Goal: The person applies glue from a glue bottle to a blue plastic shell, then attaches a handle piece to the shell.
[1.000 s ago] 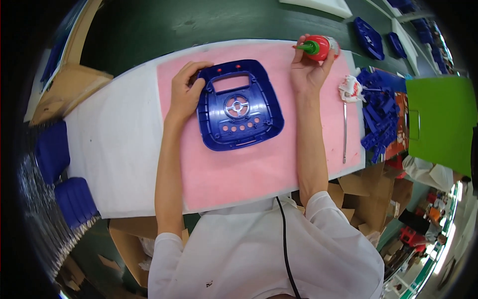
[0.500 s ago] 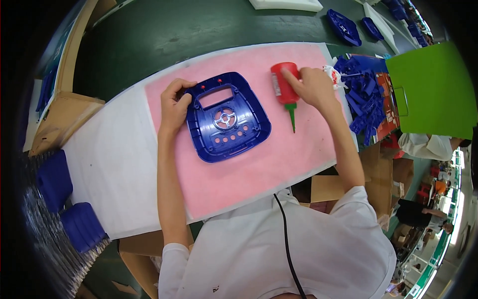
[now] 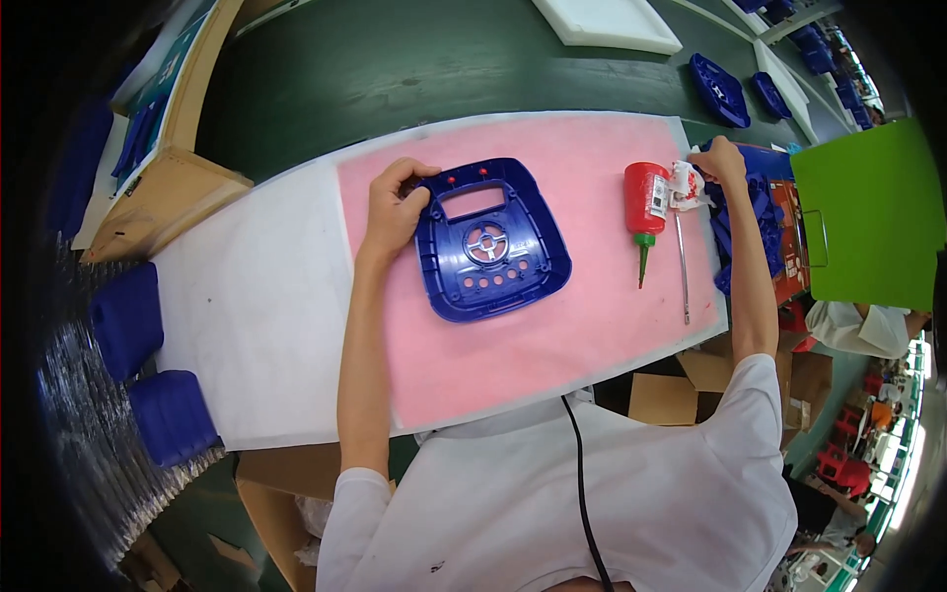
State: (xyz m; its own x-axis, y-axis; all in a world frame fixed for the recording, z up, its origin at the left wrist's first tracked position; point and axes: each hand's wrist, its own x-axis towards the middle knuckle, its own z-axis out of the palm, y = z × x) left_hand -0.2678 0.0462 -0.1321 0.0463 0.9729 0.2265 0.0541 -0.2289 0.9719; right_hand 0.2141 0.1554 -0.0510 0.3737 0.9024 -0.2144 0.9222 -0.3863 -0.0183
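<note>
My left hand [image 3: 397, 209] pinches the upper left corner of a blue plastic housing [image 3: 493, 247], thumb and fingers closed on its rim. The housing has a rectangular window, a round grille, a row of small holes and two red spots along its top edge. It rests on the pink sheet [image 3: 473, 370]. My right hand [image 3: 721, 163] is at the far end of a heap of blue plastic strips [image 3: 755, 222], its fingers bent together; what they hold, if anything, is hidden. A red bottle [image 3: 645, 197] with a green nozzle lies to the left of that hand.
A crumpled white wad [image 3: 688, 187] and a thin metal rod [image 3: 683, 266] lie beside the bottle. Right of the heap stands a green panel [image 3: 868, 217]. More blue shells [image 3: 718, 91] sit far right, near a white foam slab [image 3: 607, 22]. Left stands a wooden rack [image 3: 163, 202].
My right hand has put the red bottle down on the sheet's right side, let go of it and moved right to the blue strips. My left hand still holds the housing.
</note>
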